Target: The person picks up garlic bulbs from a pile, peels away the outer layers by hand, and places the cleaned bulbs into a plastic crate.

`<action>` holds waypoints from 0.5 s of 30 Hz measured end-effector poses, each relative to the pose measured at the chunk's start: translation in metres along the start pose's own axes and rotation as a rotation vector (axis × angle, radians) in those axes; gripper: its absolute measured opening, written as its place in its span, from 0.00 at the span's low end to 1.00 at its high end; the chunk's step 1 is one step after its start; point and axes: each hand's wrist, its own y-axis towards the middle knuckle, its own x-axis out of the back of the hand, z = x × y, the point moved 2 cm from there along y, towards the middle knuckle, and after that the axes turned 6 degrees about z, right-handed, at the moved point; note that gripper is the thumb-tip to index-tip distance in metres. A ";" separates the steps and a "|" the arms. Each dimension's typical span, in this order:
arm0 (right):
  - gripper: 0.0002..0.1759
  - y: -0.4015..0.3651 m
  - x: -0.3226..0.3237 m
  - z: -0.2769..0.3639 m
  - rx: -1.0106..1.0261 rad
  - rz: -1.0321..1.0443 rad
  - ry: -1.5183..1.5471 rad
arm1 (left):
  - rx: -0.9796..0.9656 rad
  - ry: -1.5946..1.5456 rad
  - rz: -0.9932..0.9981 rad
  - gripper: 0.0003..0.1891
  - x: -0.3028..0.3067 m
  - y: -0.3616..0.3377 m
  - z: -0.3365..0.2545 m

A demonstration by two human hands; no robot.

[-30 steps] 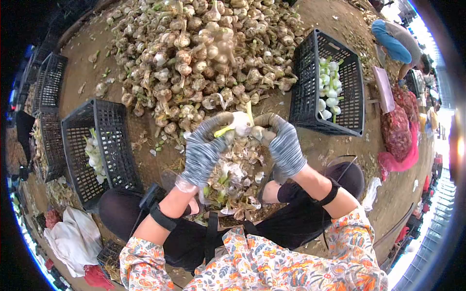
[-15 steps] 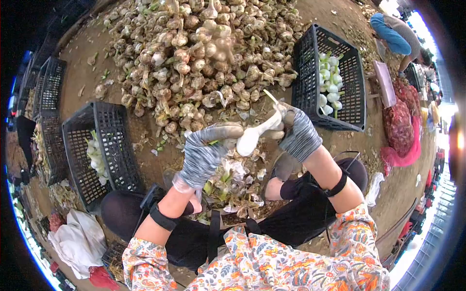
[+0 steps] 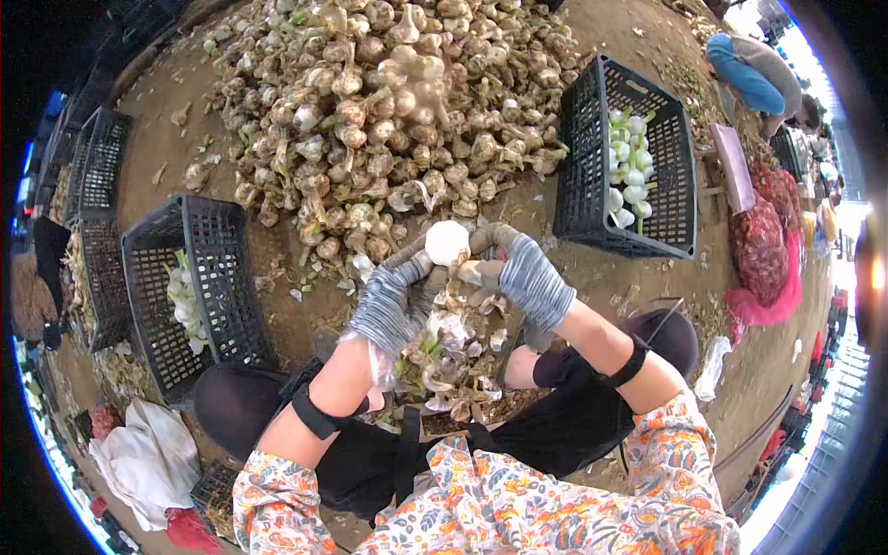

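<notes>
Head view has us sitting low on the dirt floor, with a white garlic bulb [image 3: 447,242] held up in front of us, just near of the big pile of unpeeled garlic [image 3: 388,111]. Our gloved left hand [image 3: 393,301] cups and pinches the garlic bulb from the left, and our gloved right hand [image 3: 527,277] curls over it from the right, thumb against it. The bulb looks clean and stemless, so we judge the peeling of this one nearly done. The next move would call for one hand to loosen while the other carries it clear.

A heap of husks [image 3: 453,342] lies between our knees, directly under the hands. A black crate [image 3: 592,120] with peeled bulbs [image 3: 627,171] stands to the right, near the right hand. Another black crate [image 3: 222,277] stands to the left with a few bulbs inside. Nothing lies between the hands and either crate. Far right, another person [image 3: 754,79] bends over, beside red mesh sacks [image 3: 758,250].
</notes>
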 end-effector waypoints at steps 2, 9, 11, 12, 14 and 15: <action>0.14 -0.003 0.009 0.008 0.047 -0.005 0.262 | -0.002 0.078 -0.084 0.15 0.004 0.000 0.003; 0.08 -0.002 0.033 0.009 0.178 -0.282 -0.114 | -0.041 0.225 -0.218 0.12 0.009 0.000 0.008; 0.09 0.006 0.020 -0.009 0.553 -0.323 -0.523 | -0.039 0.294 -0.224 0.12 0.008 -0.002 0.009; 0.10 0.004 0.014 -0.012 0.501 -0.296 -0.470 | -0.067 0.441 -0.252 0.12 0.003 -0.005 0.010; 0.10 -0.002 0.007 -0.007 0.451 -0.270 -0.418 | -0.116 0.599 -0.296 0.11 -0.002 -0.008 0.012; 0.10 -0.004 0.005 -0.005 0.386 -0.213 -0.303 | -0.115 0.598 -0.296 0.11 -0.003 -0.009 0.012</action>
